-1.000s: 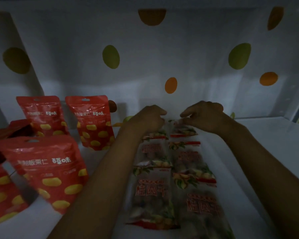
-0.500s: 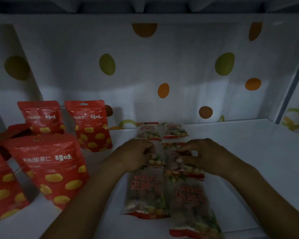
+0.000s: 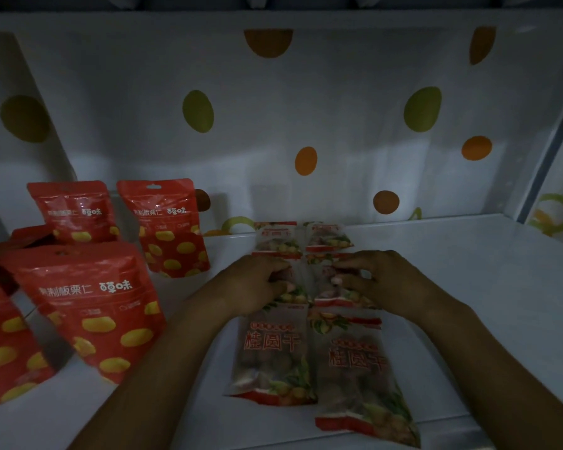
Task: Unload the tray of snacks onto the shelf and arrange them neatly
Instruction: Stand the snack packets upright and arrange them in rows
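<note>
On the shelf (image 3: 475, 287) — left hand (image 3: 254, 284) grips the middle-left packet (image 3: 294, 298), right hand (image 3: 381, 280) pinches the middle-right packet (image 3: 345, 299).

My left hand (image 3: 257, 284) and right hand (image 3: 377, 280) cover middle packets (image 3: 294, 298); grip unclear in dim light. Edge pouch (image 3: 0, 349) cut by left border; back pouch (image 3: 30, 237) mostly hidden behind front pouch (image 3: 88, 306).

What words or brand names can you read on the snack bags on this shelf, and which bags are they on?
"制板栗仁 百草味": front red pouch; the character before it is unclear.
Same print, smaller: two rear red pouches.
"桂圆干": both front clear packets.
Small line above it: blurred.
Rear clear packets: too blurred.
Middle clear packets: print hidden by left hand and right hand.
</note>
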